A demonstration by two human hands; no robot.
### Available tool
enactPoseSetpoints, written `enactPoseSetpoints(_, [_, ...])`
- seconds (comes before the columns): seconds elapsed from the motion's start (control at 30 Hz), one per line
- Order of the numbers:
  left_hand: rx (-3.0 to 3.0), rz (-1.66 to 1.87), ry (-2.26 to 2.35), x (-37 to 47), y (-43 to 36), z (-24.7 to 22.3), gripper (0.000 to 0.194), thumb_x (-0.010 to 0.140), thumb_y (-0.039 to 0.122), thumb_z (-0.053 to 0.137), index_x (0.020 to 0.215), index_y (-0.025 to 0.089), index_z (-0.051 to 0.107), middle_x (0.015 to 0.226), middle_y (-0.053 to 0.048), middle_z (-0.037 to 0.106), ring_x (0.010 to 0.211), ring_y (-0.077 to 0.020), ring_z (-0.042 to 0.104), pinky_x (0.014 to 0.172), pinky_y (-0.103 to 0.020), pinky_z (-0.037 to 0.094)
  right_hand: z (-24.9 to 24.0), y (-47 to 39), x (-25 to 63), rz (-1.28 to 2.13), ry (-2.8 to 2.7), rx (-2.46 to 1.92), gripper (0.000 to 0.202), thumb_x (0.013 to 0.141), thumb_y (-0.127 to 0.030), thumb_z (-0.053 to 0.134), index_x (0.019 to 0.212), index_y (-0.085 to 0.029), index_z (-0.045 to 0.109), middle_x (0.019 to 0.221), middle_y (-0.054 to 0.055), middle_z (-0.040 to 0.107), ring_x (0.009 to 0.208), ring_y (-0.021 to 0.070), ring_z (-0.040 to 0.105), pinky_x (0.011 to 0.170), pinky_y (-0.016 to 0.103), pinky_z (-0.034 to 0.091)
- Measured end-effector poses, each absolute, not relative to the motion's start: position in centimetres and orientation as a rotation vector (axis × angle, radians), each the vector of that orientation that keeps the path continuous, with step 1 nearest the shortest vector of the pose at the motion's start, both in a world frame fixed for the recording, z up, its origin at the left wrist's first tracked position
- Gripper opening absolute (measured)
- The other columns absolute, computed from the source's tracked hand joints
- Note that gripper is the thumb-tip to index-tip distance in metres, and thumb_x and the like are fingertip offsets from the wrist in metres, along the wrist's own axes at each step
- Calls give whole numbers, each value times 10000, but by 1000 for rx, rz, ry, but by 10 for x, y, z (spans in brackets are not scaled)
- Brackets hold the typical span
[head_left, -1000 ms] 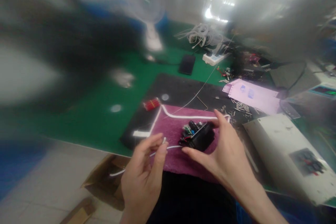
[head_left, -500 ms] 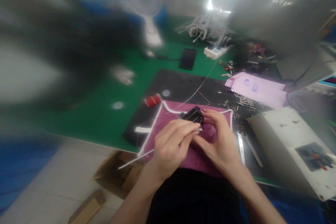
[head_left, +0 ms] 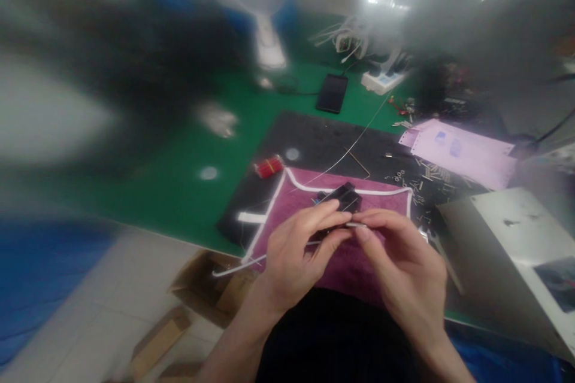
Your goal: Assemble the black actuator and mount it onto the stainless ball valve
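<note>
My left hand is closed in a pinch, its thumb and fingertips at one end of a small silvery metal pin. The fingertips of my right hand grip the pin's other end, so the two hands nearly meet. Just beyond the fingers lies a black blocky part, partly covered by my left hand. Under both hands is a purple cloth with white edging. A thin white cord-like strip sticks out left of my left hand; whether that hand holds it, I cannot tell.
On the black mat lie a red bundle, a hex key and several small metal parts. Pink papers and a pale metal box are at right. Farther back are a phone and a power strip.
My right hand has drawn down and right, and its fingers now pinch the metal pin. The black part is less covered by the right fingers. The whole view has shifted slightly.
</note>
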State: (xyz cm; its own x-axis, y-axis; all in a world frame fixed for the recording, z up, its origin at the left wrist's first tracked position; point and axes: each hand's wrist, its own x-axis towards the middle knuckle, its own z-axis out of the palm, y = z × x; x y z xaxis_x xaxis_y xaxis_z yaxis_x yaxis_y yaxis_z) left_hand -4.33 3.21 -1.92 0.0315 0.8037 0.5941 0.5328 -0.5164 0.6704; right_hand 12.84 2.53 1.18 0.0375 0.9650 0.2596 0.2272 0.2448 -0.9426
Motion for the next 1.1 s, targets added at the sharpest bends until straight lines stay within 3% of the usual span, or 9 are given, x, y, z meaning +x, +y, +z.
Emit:
enactPoseSetpoints(0.13, [1974, 1451, 1404, -49, 21, -23, 717, 800, 273, 907, 1420, 225, 550, 1351, -70, 705, 1304, -258, 653, 1178, -455, 519, 13, 19, 137, 938, -1318, -1307, 126, 1007, -233, 686, 1132, -243, 677, 1030, 2, 748, 854, 108, 731, 792, 192, 601])
enactPoseSetpoints(0.2, [1938, 1457, 1451, -52, 15, -26, 742, 779, 277, 922, 1421, 220, 554, 1371, -82, 679, 1327, -268, 630, 1183, -470, 511, 12, 18, 140, 869, -1488, -1340, 148, 1016, -218, 666, 1153, -250, 713, 1022, -2, 736, 858, 91, 711, 778, 171, 574])
enactPoseSetpoints(0.33, [1982, 1444, 1502, -53, 9, -30, 697, 800, 219, 900, 1408, 199, 561, 1360, -91, 671, 1312, -261, 633, 1168, -462, 526, 4, 17, 136, 620, -1740, -1278, 231, 1001, -125, 653, 1198, -219, 728, 1144, 25, 720, 1058, 108, 682, 938, 198, 538])
enactPoseSetpoints(0.67, [2152, 1460, 1364, -49, 17, -28, 521, 846, 35, 796, 1323, 157, 625, 1323, -103, 688, 1308, -276, 639, 1148, -503, 552, -2, 17, 122, 283, -1888, -1157, 253, 929, -30, 731, 1146, -157, 702, 1081, 31, 755, 994, 101, 707, 934, 217, 558])
enactPoseSetpoints(0.93, [2240, 1460, 1276, -45, 30, -31, 355, 854, -8, 753, 1152, 181, 718, 1219, -73, 723, 1257, -273, 656, 1107, -532, 564, -3, 15, 121, 175, -1909, -1250, 159, 939, -127, 765, 1087, -175, 728, 949, 28, 721, 820, 130, 649, 750, 278, 528])
enactPoseSetpoints(1.1, [2292, 1526, 1274, -44, 36, -34, 376, 811, -33, 791, 1101, 203, 749, 1169, -49, 753, 1192, -261, 700, 1060, -508, 605, 9, 31, 148, 222, -2005, -1333, 178, 969, -344, 761, 1091, -220, 721, 961, -2, 726, 841, 130, 663, 791, 262, 528])
